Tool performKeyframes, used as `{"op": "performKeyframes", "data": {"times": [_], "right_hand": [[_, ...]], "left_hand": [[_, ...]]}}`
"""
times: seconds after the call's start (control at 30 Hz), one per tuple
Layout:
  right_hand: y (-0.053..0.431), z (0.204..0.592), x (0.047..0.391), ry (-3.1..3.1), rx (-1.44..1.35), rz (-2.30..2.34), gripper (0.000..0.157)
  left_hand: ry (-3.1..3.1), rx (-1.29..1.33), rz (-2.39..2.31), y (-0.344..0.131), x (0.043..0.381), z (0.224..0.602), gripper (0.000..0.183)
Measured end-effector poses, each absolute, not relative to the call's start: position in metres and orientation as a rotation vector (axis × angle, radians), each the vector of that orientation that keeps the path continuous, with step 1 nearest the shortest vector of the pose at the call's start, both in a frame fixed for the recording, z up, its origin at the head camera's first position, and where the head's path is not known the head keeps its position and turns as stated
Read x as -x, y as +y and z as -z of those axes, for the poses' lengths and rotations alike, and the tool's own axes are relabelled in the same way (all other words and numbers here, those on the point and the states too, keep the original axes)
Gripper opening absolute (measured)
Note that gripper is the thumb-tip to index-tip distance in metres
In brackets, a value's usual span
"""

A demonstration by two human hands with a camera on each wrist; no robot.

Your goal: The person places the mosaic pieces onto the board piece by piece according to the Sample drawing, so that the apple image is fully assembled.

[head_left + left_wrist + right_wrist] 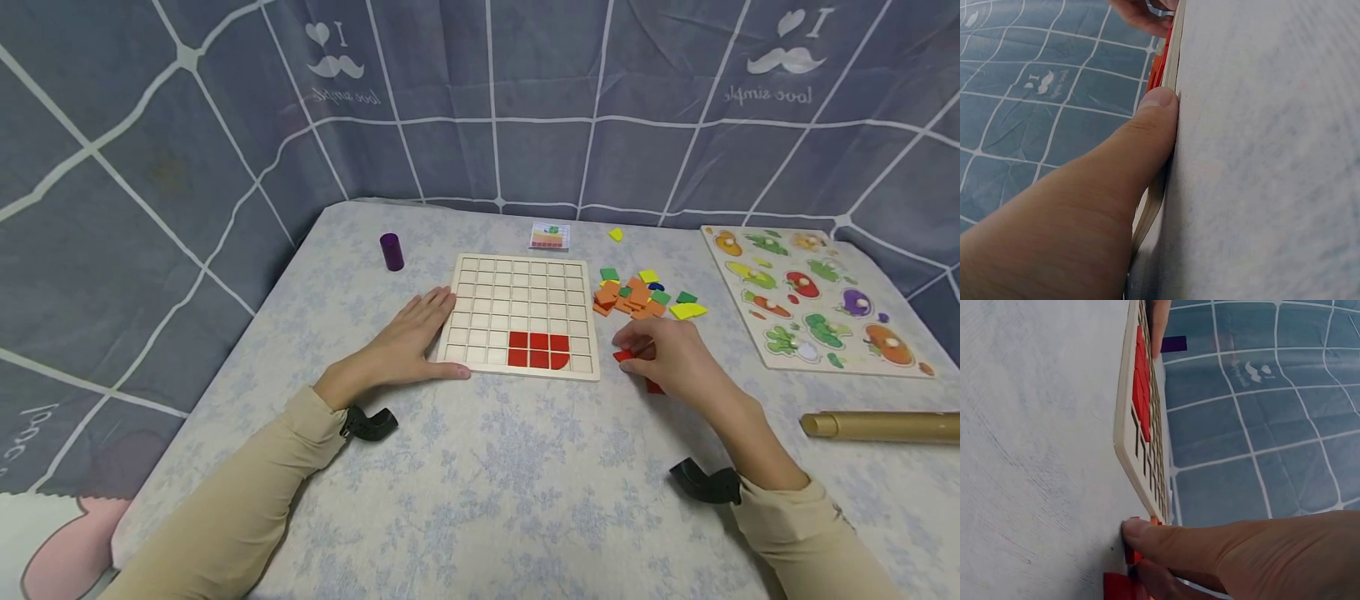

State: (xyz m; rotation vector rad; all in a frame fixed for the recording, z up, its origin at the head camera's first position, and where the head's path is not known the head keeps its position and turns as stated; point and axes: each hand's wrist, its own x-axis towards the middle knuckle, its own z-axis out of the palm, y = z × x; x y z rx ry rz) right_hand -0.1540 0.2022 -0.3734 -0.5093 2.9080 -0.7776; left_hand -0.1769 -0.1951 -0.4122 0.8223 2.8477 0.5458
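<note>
A wooden grid board lies on the table, with several red tiles set in its two nearest rows; one has a rounded corner. My left hand rests along the board's left edge, fingers straight, the thumb at the near left corner. To the right of the board, my right hand pinches a red tile between thumb and fingers. Another red piece lies under that hand, partly hidden. In the right wrist view the thumb presses on the pinched tile, just off the board's corner.
Loose orange, green, yellow and blue pieces lie heaped right of the board. Behind it are a small pattern card and a yellow piece. A purple cylinder stands back left. A vegetable puzzle board and a tan roll lie far right.
</note>
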Motion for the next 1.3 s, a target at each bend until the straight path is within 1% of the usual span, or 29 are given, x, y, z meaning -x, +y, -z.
{"op": "performKeyframes", "data": {"times": [0.43,0.67,0.83,1.07,1.3], "right_hand": [[0.206,0.372,0.155,2.905,0.468,0.787,0.023],[0.196,0.369,0.154,2.914,0.507,0.906,0.013],[0.175,0.366,0.155,2.905,0.536,1.067,0.012],[0.132,0.372,0.157,2.831,0.52,1.22,0.012],[0.081,0.378,0.162,2.748,0.625,1.319,0.007]], "left_hand": [[2.848,-0.824,-0.557,-0.194,0.175,0.41,0.122],[2.849,-0.838,-0.547,-0.194,0.176,0.412,0.122],[2.851,-0.843,-0.547,-0.195,0.176,0.412,0.122],[2.85,-0.854,-0.545,-0.195,0.176,0.412,0.122],[2.852,-0.846,-0.553,-0.196,0.176,0.413,0.121]]}}
